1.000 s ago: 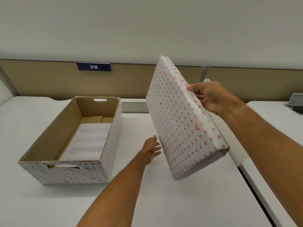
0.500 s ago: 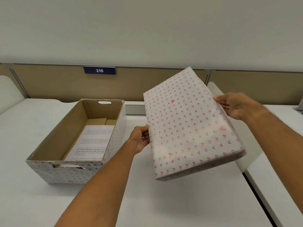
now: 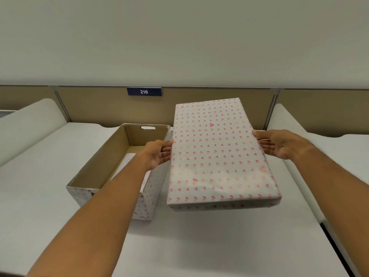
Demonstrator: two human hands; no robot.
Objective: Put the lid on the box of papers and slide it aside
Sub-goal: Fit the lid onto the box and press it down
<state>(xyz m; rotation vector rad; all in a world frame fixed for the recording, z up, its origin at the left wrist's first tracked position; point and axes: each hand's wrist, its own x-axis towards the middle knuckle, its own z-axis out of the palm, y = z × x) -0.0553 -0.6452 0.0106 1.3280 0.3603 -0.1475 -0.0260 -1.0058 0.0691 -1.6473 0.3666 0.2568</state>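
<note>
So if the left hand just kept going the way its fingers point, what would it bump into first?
The lid. The left hand points rightward and its fingertips already rest on the lid's left edge, so nothing lies between. The right hand holds the opposite edge. The open box sits below the left arm, out of that line.

White desk, tan partition, number plate.
A white table [image 3: 199,246] is seen, backed by a tan partition panel [image 3: 99,105] under a pale wall [image 3: 179,37]. A dark blue plate [image 3: 144,91] marked 216 is fixed at the partition's top edge. An adjoining white desk [image 3: 339,156] is set at right, separated by a dark gap.
</note>
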